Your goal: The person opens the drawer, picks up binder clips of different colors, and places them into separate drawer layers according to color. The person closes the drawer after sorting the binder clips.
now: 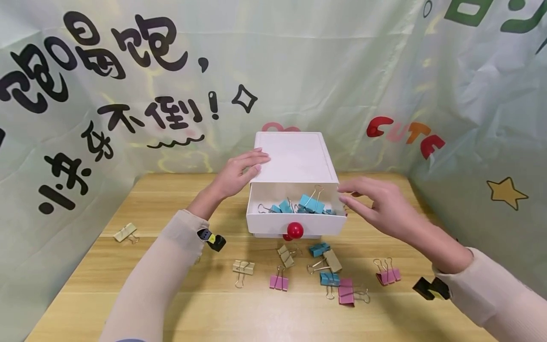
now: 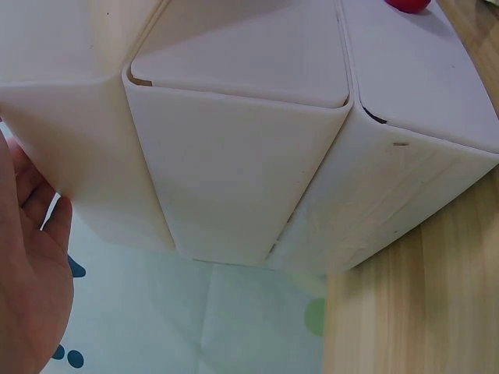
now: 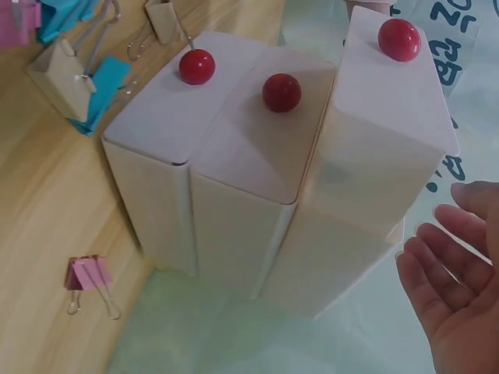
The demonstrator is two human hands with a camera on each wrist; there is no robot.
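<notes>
A white chest with three stacked drawers (image 1: 295, 156) stands on the table. Its top drawer (image 1: 269, 223) is pulled out, showing blue binder clips (image 1: 311, 204) inside. My left hand (image 1: 239, 173) rests on the chest's upper left edge, fingers extended; the left wrist view shows this hand (image 2: 35, 241) against the white side. To the right of the pulled-out drawer is my right hand (image 1: 384, 204), fingers loosely bent and holding nothing. In the right wrist view that hand (image 3: 460, 280) is close to the drawer's side; whether a fingertip touches it I cannot tell.
Before the chest lie several loose binder clips: pink ones (image 1: 279, 283), beige ones (image 1: 243, 267) and blue ones (image 1: 329, 279). One beige clip (image 1: 125, 232) is far left, one pink clip (image 1: 388, 275) on the right. Red round knobs (image 3: 281, 93) stick out from the drawer fronts.
</notes>
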